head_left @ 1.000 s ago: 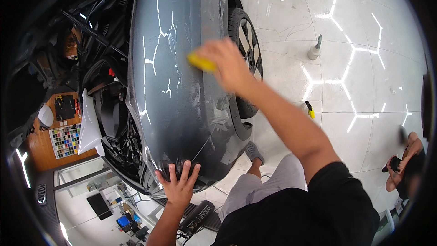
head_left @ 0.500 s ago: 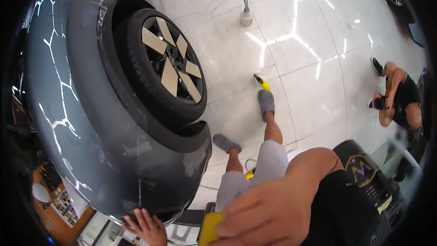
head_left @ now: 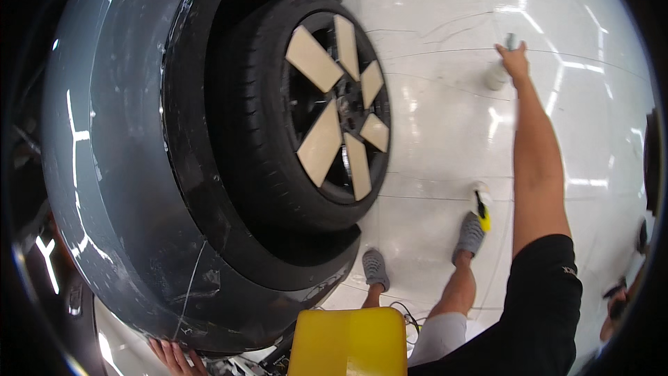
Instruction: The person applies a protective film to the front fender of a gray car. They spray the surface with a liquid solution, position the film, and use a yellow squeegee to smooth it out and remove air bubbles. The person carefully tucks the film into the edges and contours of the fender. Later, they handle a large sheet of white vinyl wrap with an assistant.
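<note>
My right arm stretches far forward over the floor. At its end my right hand (head_left: 513, 62) closes round the neck of a whitish spray bottle (head_left: 496, 79) with a grey-green trigger head. My left hand (head_left: 175, 358) rests with extended fingers on the lower edge of the grey car's bumper (head_left: 209, 292); its wrist is cut off by the picture's edge. A big yellow block (head_left: 348, 341) fills the bottom middle, close up. What holds that block is out of sight.
The car wheel (head_left: 341, 104), with beige spoke panels, sits in its black arch to my left. A yellow-and-black hand tool (head_left: 482, 210) lies by my right shoe (head_left: 469, 237). Cables (head_left: 410, 320) run near my legs. Another person (head_left: 619, 299) is at the right edge.
My right hand has gone from close by the yellow block out to the spray bottle and taken hold of it. The view has shifted nearer the wheel; my left hand stays on the bumper.
</note>
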Motion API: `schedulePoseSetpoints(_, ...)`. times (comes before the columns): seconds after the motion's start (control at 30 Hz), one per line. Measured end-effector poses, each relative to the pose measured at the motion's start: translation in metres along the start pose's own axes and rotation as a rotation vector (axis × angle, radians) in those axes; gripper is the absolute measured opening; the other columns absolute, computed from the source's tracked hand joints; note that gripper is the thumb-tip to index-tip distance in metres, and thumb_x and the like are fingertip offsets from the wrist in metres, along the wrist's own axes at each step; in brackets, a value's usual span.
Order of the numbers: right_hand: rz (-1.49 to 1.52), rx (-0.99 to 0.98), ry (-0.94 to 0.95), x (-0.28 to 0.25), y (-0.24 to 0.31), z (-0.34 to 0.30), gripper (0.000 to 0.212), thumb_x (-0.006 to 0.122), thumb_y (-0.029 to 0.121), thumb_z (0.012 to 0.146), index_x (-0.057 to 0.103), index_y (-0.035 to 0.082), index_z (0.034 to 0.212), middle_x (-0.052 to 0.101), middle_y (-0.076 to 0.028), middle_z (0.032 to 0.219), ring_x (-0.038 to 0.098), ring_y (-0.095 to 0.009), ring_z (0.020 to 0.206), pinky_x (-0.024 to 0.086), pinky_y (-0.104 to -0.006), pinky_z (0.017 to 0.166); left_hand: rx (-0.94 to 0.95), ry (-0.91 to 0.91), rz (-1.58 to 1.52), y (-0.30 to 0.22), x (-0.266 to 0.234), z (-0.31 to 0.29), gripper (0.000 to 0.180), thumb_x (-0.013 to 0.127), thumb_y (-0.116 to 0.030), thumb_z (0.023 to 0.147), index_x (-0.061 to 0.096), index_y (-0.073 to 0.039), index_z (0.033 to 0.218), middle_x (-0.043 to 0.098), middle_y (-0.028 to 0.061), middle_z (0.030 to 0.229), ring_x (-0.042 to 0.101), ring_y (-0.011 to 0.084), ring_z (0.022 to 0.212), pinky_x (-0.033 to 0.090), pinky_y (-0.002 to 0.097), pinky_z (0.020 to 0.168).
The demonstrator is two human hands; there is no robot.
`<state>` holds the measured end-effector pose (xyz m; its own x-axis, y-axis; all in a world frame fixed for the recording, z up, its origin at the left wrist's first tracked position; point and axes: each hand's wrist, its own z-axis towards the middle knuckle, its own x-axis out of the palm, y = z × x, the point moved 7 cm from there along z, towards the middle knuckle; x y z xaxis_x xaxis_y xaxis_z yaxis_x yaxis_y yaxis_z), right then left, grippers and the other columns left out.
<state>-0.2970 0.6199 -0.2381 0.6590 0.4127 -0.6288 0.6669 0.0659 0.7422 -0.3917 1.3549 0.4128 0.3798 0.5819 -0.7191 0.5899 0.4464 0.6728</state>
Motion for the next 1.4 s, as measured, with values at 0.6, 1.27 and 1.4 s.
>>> schedulePoseSetpoints(0.6,0.994,-0.371,0.037,-0.317,0.297,-0.519,0.053,0.069,0.006,0.084,0.049,0.001,0.134,0.055,-0.001,0.088,0.058,-0.013,0.077,0.049,-0.0284,0.074,0.23,0.013,-0.126,0.026,-0.014,-0.016,0.057,0.062,-0.015,0.078,0.053,0.003,0.131,0.043,0.0189,0.146,0.04,0.0386,0.136,0.027,0.0592,0.111)
schedulePoseSetpoints(1.27,0.662,-0.912,0.12,-0.24,0.351,-0.832,0.077,0.067,0.001,0.072,0.036,-0.003,0.141,0.057,-0.023,0.109,0.057,-0.04,0.099,0.048,-0.0442,0.087,0.408,-0.516,-0.609,0.062,-0.112,0.034,0.013,0.062,-0.004,0.089,0.056,0.0,0.1,0.057,0.0167,0.089,0.06,0.0353,0.074,0.048,0.0417,0.065)
schedulePoseSetpoints(1.4,0.599,-0.853,0.202,-0.232,0.354,-0.83,0.072,0.065,0.0,0.074,0.037,-0.004,0.14,0.056,-0.023,0.109,0.056,-0.04,0.098,0.048,-0.0437,0.086,0.567,-0.605,-0.561,0.06,-0.13,0.032,0.013,0.062,0.0,0.086,0.056,-0.002,0.098,0.058,0.0143,0.09,0.06,0.0352,0.075,0.049,0.0401,0.065)
